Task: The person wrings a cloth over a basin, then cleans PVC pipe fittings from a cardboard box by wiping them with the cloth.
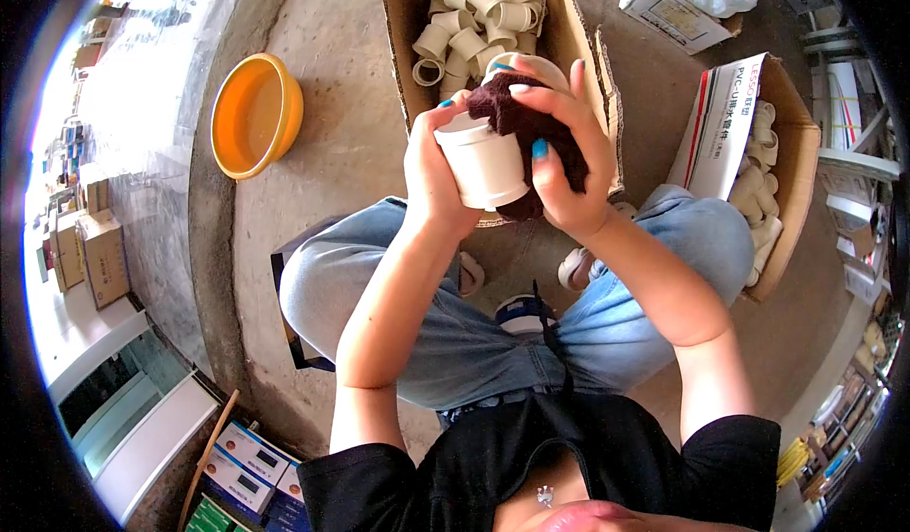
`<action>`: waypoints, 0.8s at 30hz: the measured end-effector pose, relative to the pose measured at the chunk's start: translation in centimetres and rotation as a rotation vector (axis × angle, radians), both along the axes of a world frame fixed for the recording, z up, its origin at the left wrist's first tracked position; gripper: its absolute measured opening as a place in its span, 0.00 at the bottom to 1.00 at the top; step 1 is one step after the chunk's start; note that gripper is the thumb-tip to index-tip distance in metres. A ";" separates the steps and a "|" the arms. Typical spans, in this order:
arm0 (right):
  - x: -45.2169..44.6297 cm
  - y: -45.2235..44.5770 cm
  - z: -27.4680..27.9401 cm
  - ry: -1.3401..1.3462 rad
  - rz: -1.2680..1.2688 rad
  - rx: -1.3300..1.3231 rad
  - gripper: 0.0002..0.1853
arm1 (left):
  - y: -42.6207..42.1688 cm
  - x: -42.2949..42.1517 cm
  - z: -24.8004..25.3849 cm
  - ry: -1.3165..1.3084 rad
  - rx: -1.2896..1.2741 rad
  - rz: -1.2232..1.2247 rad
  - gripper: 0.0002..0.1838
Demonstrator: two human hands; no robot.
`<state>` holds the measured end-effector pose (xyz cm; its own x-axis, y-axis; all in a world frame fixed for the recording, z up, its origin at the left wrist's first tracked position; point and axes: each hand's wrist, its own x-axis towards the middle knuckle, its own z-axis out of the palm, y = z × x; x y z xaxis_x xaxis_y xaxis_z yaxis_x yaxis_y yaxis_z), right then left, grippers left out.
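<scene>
My left hand (433,177) is closed around the side of a white plastic pipe fitting (483,164), held above the near end of an open cardboard box. In my right hand (573,153) is a bunched dark brown cloth (561,144), pressed against the fitting's right side and upper rim. The cloth covers part of the fitting, so its full shape is hidden. A pale rounded rim shows just beyond the cloth; I cannot tell whether it belongs to the same fitting. Below my hands, the box (398,49) holds several white elbow fittings (462,39).
An orange plastic basin (226,139) stands on the concrete floor to the left. On the right, another cardboard box (801,167) contains several pale pipe fittings (755,196). A white carton (668,11) with a clear plastic bag sits at the back. Small boxes (242,466) lie at lower left.
</scene>
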<state>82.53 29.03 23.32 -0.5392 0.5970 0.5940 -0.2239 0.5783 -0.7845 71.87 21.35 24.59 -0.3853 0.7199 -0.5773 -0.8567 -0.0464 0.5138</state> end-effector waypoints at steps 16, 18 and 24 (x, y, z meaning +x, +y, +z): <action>-0.6 -2.2 0.5 -0.179 0.075 0.364 0.22 | -0.3 1.7 -1.4 0.670 -0.054 0.018 0.14; -0.8 -1.8 0.7 -0.126 0.068 0.366 0.22 | -0.3 1.7 -1.8 0.581 -0.004 0.016 0.13; -0.5 -0.8 0.2 0.047 0.087 0.237 0.19 | -0.1 1.6 -1.3 0.279 0.116 0.043 0.11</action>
<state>82.03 28.19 23.50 -0.5514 0.3907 0.7371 -0.3138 0.7215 -0.6172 73.51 21.25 23.26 -0.5489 0.7545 -0.3597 -0.6794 -0.1520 0.7179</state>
